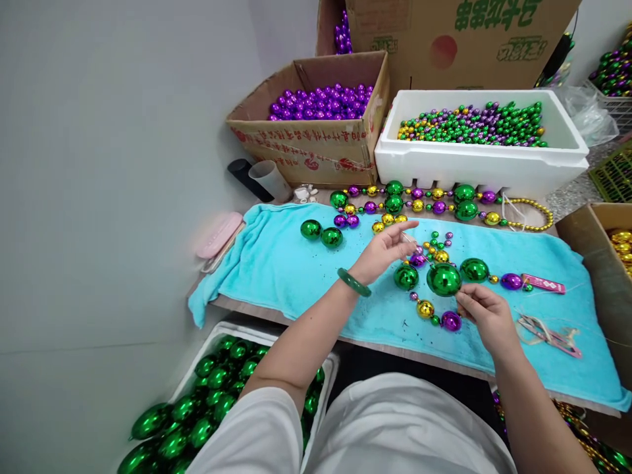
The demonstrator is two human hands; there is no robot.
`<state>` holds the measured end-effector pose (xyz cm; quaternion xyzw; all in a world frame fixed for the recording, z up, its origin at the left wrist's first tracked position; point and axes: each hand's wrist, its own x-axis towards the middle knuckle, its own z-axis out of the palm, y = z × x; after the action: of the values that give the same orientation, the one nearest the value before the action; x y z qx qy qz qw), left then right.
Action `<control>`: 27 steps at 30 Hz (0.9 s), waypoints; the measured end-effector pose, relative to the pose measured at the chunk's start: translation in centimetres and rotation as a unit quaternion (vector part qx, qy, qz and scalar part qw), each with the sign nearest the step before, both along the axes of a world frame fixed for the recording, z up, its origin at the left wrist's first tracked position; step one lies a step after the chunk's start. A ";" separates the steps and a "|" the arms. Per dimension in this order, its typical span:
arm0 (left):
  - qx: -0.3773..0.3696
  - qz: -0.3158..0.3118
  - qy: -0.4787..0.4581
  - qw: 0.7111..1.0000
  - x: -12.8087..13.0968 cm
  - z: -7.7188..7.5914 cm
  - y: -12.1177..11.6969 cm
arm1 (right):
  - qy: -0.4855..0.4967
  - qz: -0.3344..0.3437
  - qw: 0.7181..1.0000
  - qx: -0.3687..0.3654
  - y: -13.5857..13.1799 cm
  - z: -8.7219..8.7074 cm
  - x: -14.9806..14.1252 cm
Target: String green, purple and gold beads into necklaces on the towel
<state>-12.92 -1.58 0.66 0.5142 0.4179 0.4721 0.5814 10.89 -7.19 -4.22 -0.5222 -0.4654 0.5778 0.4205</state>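
Observation:
My left hand (382,250), with a green bangle (353,283) on its wrist, pinches a thin needle or thread end above the teal towel (276,263). My right hand (486,316) is closed just right of a large green ball (444,278), seemingly holding the string behind it. That ball sits in a partly strung chain with two smaller green balls (405,276), gold beads (425,308) and purple beads (451,320). Two loose green balls (320,234) lie to the left on the towel.
A finished bead strand (434,204) lies along the towel's far edge. Behind stand a cardboard box of purple beads (320,102) and a white foam box of mixed beads (474,125). A foam bin of green balls (197,408) sits below left. Scissors (548,332) lie at right.

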 end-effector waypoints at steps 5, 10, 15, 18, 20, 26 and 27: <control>0.006 0.138 0.228 0.964 -1.7 -2.2 1.7 | 0.065 -0.029 0.997 -0.037 0.0 -1.3 0.5; 0.038 0.250 0.480 0.840 -4.9 -4.9 5.1 | 0.075 -0.036 0.996 -0.035 0.1 -1.2 1.1; 0.039 0.169 0.533 0.828 -4.7 -6.2 6.2 | 0.057 -0.035 0.997 -0.034 0.1 -1.0 0.7; 0.023 0.193 0.472 0.860 -4.2 -6.3 5.5 | 0.035 -0.025 0.999 -0.015 0.0 -1.0 0.5; -0.006 0.208 0.342 0.916 -3.9 -5.9 4.6 | 0.022 -0.019 1.000 0.001 0.0 -0.9 0.4; -0.092 0.163 -0.109 0.976 -2.5 -3.3 0.8 | 0.012 -0.015 1.000 0.005 -0.1 -0.3 -0.4; -0.087 0.168 -0.124 0.974 -2.3 -2.9 0.3 | 0.016 -0.014 1.000 0.004 -0.1 -0.1 -0.6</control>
<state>-15.24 -1.28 -2.21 0.3210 0.4624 0.5851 0.5838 10.33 -7.33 -4.36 -0.5176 -0.4541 0.5780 0.4380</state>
